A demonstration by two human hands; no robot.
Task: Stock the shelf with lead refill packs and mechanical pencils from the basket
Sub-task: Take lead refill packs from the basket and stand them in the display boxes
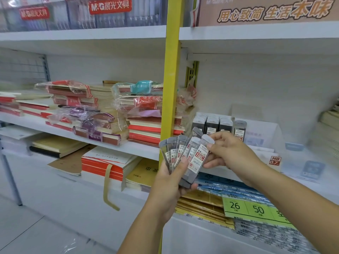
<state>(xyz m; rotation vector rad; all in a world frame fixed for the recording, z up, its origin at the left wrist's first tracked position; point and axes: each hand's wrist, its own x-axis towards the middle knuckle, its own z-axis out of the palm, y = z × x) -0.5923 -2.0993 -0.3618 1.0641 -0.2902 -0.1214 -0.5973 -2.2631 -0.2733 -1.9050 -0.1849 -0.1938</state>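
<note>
The left hand [170, 184] grips a fan of lead refill packs [177, 153], fingers curled round their lower ends and thumb pressed across the labels. The packs are slim grey-capped cases. Their long axes run up out of the palm, and the upper caps spread from up-left to up-right towards the shelving.

The right hand [229, 151] pinches the upper cap of the front pack [199, 156] between thumb and forefinger. That pack leans up and to the right, its lower end still within the left hand's grip (label facing the camera, marked 0.5).

The fan is held in the air in front of the white shelf [328, 180], just right of the yellow upright [172, 88]. On the shelf behind it, a display box of refill packs [212, 123] stands in upright rows, with a single 0.7 pack [239, 132] upright just beside it.

Bundled exercise books [88, 107] fill the left bay. A green price label [256, 208] lies on the tier below.
</note>
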